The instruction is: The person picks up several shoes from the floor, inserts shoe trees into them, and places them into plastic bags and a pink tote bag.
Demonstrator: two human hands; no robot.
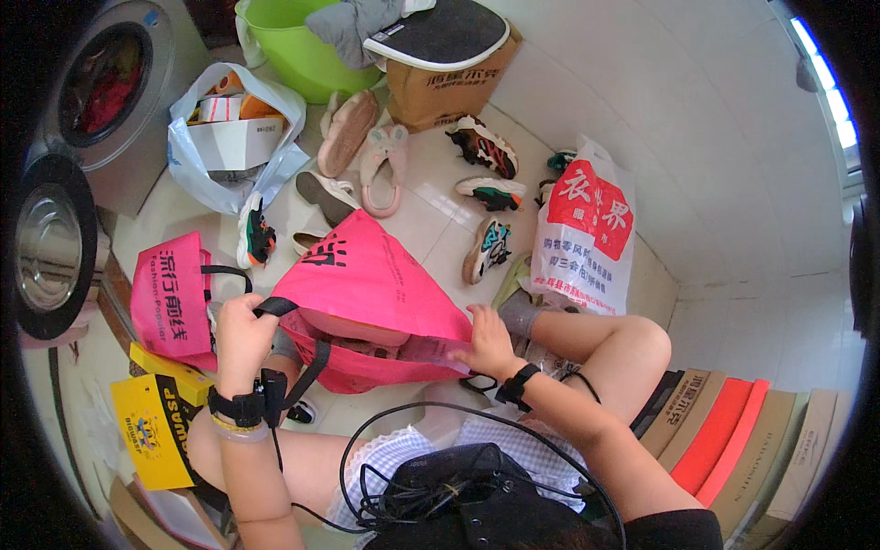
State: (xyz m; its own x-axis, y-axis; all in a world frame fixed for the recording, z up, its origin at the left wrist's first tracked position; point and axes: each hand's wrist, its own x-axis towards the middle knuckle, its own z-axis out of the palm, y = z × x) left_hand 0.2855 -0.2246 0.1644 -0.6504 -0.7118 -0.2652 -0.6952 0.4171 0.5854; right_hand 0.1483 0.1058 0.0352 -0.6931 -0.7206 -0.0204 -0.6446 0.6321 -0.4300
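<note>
A large pink non-woven tote bag with black handles and printed writing lies tilted in front of me, its mouth towards me. My left hand grips one black handle at the bag's left. At the opposite end of the mouth, my right hand holds the bag's edge between thumb and fingers. Inside the opening, a pale pink object and some clear plastic show in part; I cannot tell what the object is. The second handle hangs loose over the near side.
Loose sneakers and pink slippers lie on the tiled floor. A smaller pink bag and yellow shoebox stand left; a white plastic bag and several shoeboxes right. A washing machine's open door juts in. A black cable loops over my lap.
</note>
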